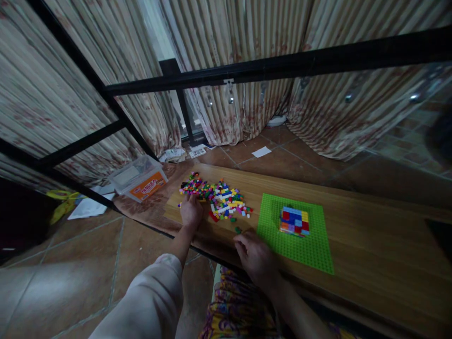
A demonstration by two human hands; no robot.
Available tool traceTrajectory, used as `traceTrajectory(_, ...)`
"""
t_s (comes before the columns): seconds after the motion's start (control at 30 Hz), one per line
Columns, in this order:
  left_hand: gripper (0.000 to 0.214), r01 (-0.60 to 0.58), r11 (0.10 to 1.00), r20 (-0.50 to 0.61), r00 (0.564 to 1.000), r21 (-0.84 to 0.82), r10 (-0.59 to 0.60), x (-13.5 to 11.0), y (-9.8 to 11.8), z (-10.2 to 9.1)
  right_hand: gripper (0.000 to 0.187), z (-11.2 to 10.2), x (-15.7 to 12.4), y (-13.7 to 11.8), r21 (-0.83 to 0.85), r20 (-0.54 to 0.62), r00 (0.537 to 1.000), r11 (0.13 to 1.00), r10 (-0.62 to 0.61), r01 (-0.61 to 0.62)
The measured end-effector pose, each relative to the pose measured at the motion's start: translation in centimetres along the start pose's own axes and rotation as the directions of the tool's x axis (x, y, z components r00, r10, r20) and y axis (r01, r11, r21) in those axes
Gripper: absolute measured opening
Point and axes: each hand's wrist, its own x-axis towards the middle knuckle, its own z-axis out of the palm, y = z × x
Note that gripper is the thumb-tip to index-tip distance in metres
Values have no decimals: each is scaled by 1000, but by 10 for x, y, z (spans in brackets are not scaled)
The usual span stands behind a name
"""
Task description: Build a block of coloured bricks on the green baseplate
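My left hand (191, 212) reaches into the near left side of a spread of small coloured toy bricks (228, 197). Its fingers point down among the bricks and their tips are hard to make out. My right hand (257, 258) rests at the near edge of the table, its fingers curled in; anything inside them is hidden. Just beyond its fingertips lies a dark green brick (238, 230). On a green studded baseplate (296, 254) to the right sits a block built of bricks (294, 221) in blue, red, yellow and orange.
The wooden table (367, 235) runs off to the right. A clear plastic box (139, 178) with an orange label stands beyond its left end. Black metal bars (261, 66) cross in front of striped curtains. Paper (262, 151) lies on the tiled floor.
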Motion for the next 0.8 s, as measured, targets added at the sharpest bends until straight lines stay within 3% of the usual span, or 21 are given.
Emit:
traceTrajectory(0.27, 27, 16, 999, 11, 1000, -36, -16, -1, 0, 1, 19, 15, 34, 8, -89, 95, 992, 992, -83, 91)
traceTrajectory(0.5, 26, 24, 997, 20, 1000, -76, -22, -3, 0, -1, 21, 6, 69, 26, -91, -45, 995, 992, -86, 81)
traceTrajectory(0.7, 26, 30, 995, 20, 999, -98, -28, -3, 0, 0, 28, 14, 124, 27, -224, -43, 999, 975, -23, 13)
traceTrajectory(0.8, 26, 32, 994, 15, 999, -104, -31, -4, 0, 0, 35, 22, 155, 24, -251, -2, 999, 967, -46, 44)
